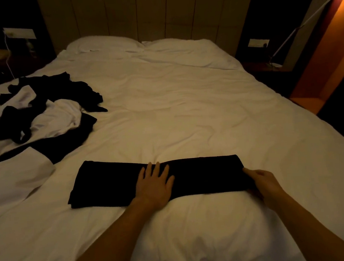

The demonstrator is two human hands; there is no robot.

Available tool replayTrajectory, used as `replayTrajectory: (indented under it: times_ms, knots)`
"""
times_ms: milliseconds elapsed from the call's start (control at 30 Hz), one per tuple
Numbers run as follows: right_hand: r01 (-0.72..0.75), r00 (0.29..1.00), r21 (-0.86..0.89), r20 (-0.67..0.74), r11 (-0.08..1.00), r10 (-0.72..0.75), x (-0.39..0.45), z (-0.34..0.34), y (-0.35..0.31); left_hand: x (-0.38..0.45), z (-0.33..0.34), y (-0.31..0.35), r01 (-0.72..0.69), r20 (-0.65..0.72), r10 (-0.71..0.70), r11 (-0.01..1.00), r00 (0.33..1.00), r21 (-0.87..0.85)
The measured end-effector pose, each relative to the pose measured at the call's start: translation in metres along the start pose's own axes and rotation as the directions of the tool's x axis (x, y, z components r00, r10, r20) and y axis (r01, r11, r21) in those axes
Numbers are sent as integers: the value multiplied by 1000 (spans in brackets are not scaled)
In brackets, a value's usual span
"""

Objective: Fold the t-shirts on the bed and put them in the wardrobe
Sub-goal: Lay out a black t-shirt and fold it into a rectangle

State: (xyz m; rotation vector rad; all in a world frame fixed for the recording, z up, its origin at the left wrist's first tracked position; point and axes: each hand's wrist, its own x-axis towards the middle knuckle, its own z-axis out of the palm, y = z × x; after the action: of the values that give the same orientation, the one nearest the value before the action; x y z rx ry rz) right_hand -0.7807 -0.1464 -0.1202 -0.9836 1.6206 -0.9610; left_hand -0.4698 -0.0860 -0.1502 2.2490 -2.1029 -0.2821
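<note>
The head view looks down a white bed [186,108] in dim warm light. A black t-shirt [109,186], folded into a long narrow band, lies crosswise on the near part of the bed. The left hand [155,185] rests flat on the middle of that band, fingers straight and spread, its grip open and pressing the cloth down. The right hand [263,182] is at the band's right end, fingers curled round the edge of the fabric, its grip closed on the black t-shirt. To the left of the band and farther up the bed lies a loose heap of black and white t-shirts [42,111], unfolded and tangled together. Beyond the band, at the head of the bed, sit two white pillows [106,42] against a panelled headboard [147,12].
</note>
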Motion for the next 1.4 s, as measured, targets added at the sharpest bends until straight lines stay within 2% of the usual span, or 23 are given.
replayTrajectory:
  times_ms: [100, 167, 233, 333, 433, 533, 633, 700, 733, 767, 800, 833, 867, 900, 933, 967, 1000, 1033, 1100, 1167, 1233, 1300, 1400]
  knots:
    - [-33, 998, 6, 44, 999, 33, -9, 4, -2, -2, -3, -4, -5, -190, -2, 999, 982, -40]
    - [14, 1000, 42, 8, 999, -14, -12, 11, -5, -5, -5, -7, -43, -307, 43, 999, 951, 5]
    - [64, 998, 145, -37, 987, -59, -18, 20, -12, -8, -7, -8, -40, -288, 67, 994, 955, 97]
    - [143, 990, 303, -53, 942, -133, -38, 42, -40, -6, -8, -3, -90, -202, 103, 993, 974, 76]
    - [231, 972, 362, -50, 903, -228, -56, 77, -72, -4, -12, -4, -106, -140, 121, 988, 983, 108]
    - [324, 943, 308, -28, 894, -332, -82, 121, -103, -9, -15, -11, -137, -137, 145, 988, 980, 69]
    - [433, 887, 209, 72, 877, -456, -114, 171, -124, -19, -26, -33, -100, -132, 100, 995, 986, 12]
    - [491, 849, 127, 152, 862, -506, -132, 204, -127, -29, -37, -56, -43, -198, 20, 993, 980, -113]
    - [516, 831, 87, 191, 852, -523, -140, 220, -125, -35, -42, -71, -18, -244, -42, 970, 969, -241]
    - [537, 813, 51, 236, 842, -532, -147, 237, -121, -41, -49, -85, 3, -280, -126, 915, 952, -403]
    - [558, 795, 8, 281, 830, -537, -154, 253, -117, -46, -56, -100, 36, -272, -238, 811, 933, -585]
    - [581, 777, -46, 328, 812, -537, -160, 269, -111, -53, -65, -114, 81, -206, -366, 634, 908, -769]
    - [609, 757, -104, 374, 786, -537, -167, 285, -105, -59, -74, -129, 111, -86, -459, 385, 884, -916]
    - [637, 735, -155, 416, 755, -535, -172, 301, -97, -66, -81, -143, 123, 50, -485, 119, 873, -985]
    - [661, 716, -203, 459, 723, -525, -177, 314, -86, -73, -85, -156, 131, 157, -456, -88, 876, -987]
    - [680, 701, -256, 503, 687, -506, -180, 327, -75, -80, -87, -166, 152, 221, -422, -190, 879, -970]
    - [694, 692, -316, 542, 647, -477, -183, 337, -63, -85, -85, -175, 186, 256, -398, -207, 881, -960]
    - [703, 687, -371, 574, 606, -446, -187, 344, -52, -90, -83, -180, 222, 278, -386, -183, 880, -958]
    - [708, 679, -427, 629, 562, -378, -192, 349, -37, -92, -73, -187, 272, 278, -359, -69, 891, -960]
    - [730, 635, -391, 691, 560, -345, -194, 344, -33, -87, -67, -189, 262, 223, -370, 57, 902, -963]
    - [762, 572, -297, 725, 575, -384, -193, 329, -37, -79, -65, -187, 273, 167, -426, 201, 889, -941]
    - [796, 559, -251, 653, 551, -510, -185, 306, -43, -73, -63, -184, 305, 112, -482, 344, 869, -888]
    - [809, 587, -370, 468, 457, -660, -154, 271, -46, -69, -61, -182, 299, 13, -492, 508, 871, -807]
